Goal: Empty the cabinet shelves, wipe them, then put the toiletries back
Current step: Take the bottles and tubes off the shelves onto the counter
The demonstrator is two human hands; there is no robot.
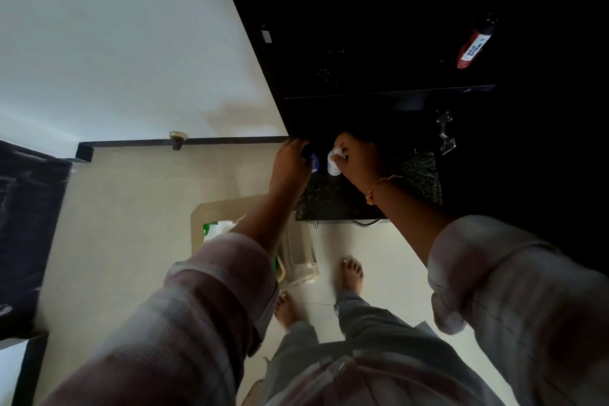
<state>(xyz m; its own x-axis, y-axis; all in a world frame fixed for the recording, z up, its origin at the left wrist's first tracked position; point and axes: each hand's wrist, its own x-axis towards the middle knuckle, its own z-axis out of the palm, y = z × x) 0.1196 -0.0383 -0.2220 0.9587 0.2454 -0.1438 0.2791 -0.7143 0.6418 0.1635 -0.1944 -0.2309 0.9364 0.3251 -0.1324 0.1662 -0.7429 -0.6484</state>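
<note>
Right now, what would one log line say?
left hand: holds blue item | right hand: holds white item | red bottle: upper shelf

A red bottle [474, 46] is parked on the dark upper shelf [389, 91], upper right; the speckled lower shelf [333, 203] is seen mid-frame.

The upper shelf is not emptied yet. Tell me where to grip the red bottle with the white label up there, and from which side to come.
Grip the red bottle with the white label round its labelled middle, coming from the open front of the dark cabinet. The body looks long and narrow there. Its dark upper end fades into shadow, so it is likely a poorer hold.
</note>
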